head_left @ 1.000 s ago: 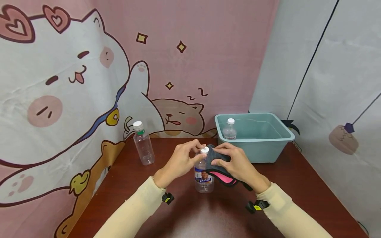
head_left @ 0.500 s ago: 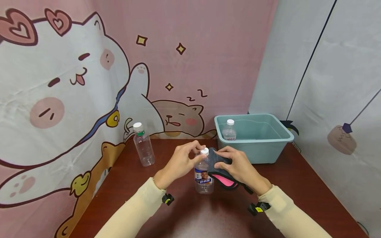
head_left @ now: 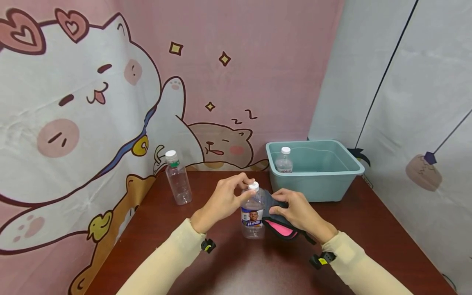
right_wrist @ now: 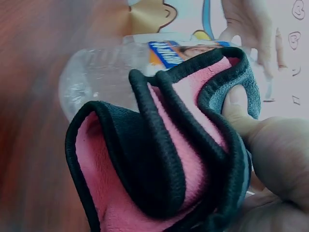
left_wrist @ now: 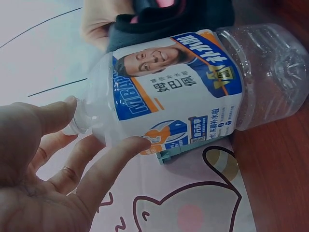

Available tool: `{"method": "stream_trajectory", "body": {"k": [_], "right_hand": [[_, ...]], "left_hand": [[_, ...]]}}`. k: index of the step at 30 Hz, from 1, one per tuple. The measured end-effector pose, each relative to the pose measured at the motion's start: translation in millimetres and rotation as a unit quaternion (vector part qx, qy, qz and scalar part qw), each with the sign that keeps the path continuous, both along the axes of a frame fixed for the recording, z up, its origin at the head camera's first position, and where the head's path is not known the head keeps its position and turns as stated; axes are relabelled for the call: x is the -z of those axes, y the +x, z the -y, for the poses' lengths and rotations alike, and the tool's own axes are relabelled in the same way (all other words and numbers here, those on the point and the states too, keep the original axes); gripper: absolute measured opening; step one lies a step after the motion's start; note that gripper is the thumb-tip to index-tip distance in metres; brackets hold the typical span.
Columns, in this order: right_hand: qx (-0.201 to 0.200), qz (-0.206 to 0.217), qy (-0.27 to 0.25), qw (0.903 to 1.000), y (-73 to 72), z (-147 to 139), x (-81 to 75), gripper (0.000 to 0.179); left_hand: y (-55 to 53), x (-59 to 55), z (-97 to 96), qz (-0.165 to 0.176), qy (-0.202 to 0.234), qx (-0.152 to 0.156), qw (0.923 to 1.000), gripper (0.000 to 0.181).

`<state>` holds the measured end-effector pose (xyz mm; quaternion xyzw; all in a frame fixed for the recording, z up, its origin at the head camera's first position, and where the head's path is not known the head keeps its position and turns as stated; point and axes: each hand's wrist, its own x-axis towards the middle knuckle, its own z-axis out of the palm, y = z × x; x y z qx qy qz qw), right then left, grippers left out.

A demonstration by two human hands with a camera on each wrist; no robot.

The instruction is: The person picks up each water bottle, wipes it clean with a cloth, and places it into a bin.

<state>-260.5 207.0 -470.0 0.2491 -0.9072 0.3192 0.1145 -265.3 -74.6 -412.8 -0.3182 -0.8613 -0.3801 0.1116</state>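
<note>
A clear plastic bottle (head_left: 253, 218) stands on the shiny red-brown tabletop (head_left: 225, 266).
The left hand (head_left: 223, 198) pinches its white cap (head_left: 253, 186); the right hand (head_left: 298, 210) grips a folded gray-and-pink cloth (head_left: 281, 226) at the bottle's side.

The left arm (head_left: 162, 258), cream-sleeved, reaches from near left toward far right; the right arm (head_left: 363, 264), sleeved alike, slants from near right toward far left; the left hand (head_left: 223, 198) pinches, its thumb (head_left: 245, 197) on the near side and forefinger (head_left: 242, 179) on the far side, while another finger (left_wrist: 104, 175) stretches out apart; the right hand (head_left: 298, 209) grips, its thumb pointing left.
</note>
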Motion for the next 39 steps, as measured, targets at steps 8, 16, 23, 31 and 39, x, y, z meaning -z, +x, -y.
{"method": "stream_trajectory", "body": {"k": [8, 16, 23, 31, 39], "right_hand": [[-0.032, 0.019, 0.041, 0.9985, -7.7, -2, 26.2, 0.037], [-0.076, 0.015, 0.087, 0.9932, -12.8, 1, 44.4, 0.035], [-0.125, -0.014, 0.112, 0.9858, -14.1, 7, 52.3, 0.017], [-0.097, 0.006, 0.095, 0.9907, -13.4, 8, 54.9, 0.028], [-0.083, 0.042, 0.051, 0.9944, -15.9, 1, 57.5, 0.034]], "left_hand": [[-2.4, 1.9, -0.8, -0.002, 0.002, 0.0, 1.0, 0.025], [-0.5, 0.1, 0.4, 0.003, 0.0, -0.009, 1.0, 0.025], [2.0, -1.2, 0.7, -0.007, 0.005, -0.008, 0.9999, 0.023], [2.2, -1.2, 0.4, -0.015, 0.0, -0.01, 0.9998, 0.023], [1.6, -1.0, 0.6, -0.004, -0.003, -0.007, 1.0, 0.024]]}}
